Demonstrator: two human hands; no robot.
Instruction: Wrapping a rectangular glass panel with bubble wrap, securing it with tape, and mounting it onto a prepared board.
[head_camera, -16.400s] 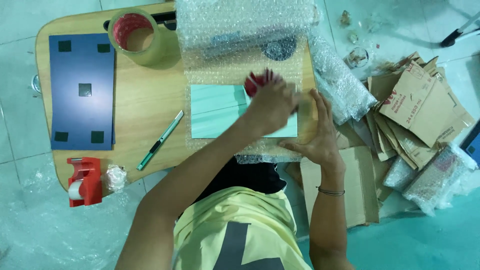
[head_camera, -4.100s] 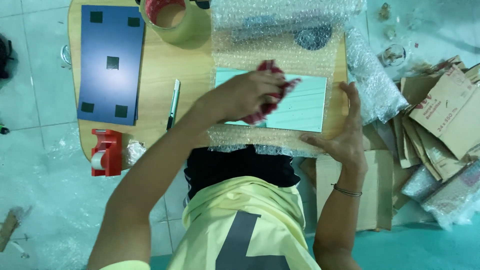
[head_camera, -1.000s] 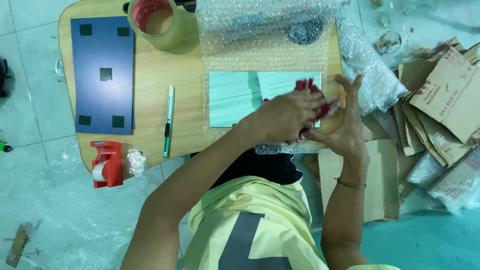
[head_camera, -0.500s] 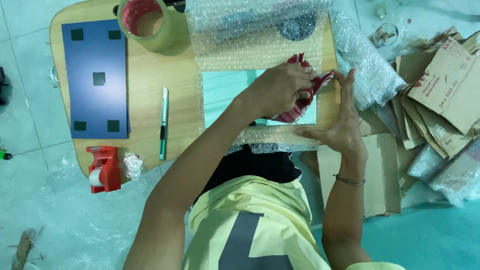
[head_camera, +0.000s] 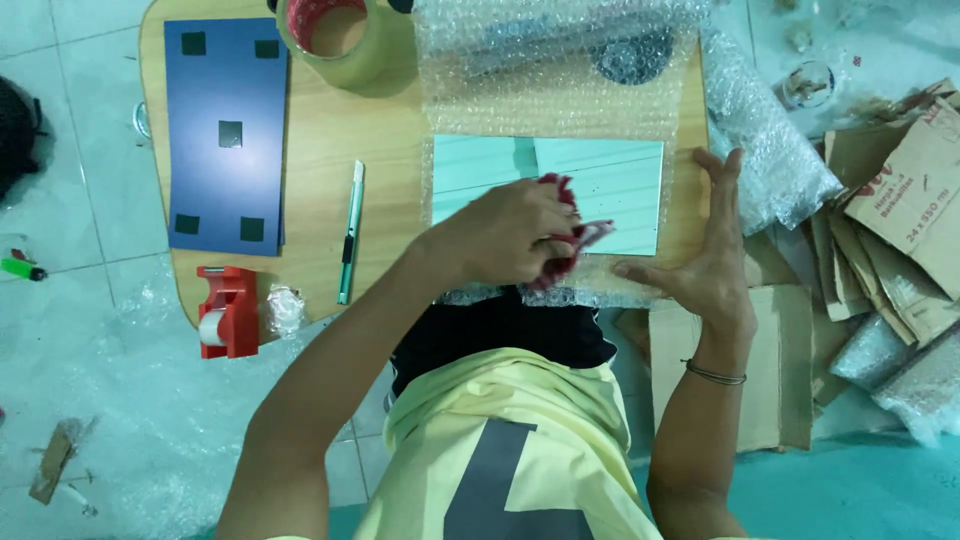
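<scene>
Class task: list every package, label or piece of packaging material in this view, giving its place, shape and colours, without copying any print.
Cardboard pieces: right, on floor; flat brown, red print.
Bubble wrap: table top, under pale green panel; clear sheet.
Packing tape roll: table's far edge; brownish ring, red core.
Tape dispenser: table's near-left corner; red.

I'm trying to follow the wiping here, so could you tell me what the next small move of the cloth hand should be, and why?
Probably a sweep of the red cloth up and to the right across the pale green panel. The left hand holds the cloth at the panel's lower edge, the upper part lies uncovered, and the right hand is at its right edge.
</scene>
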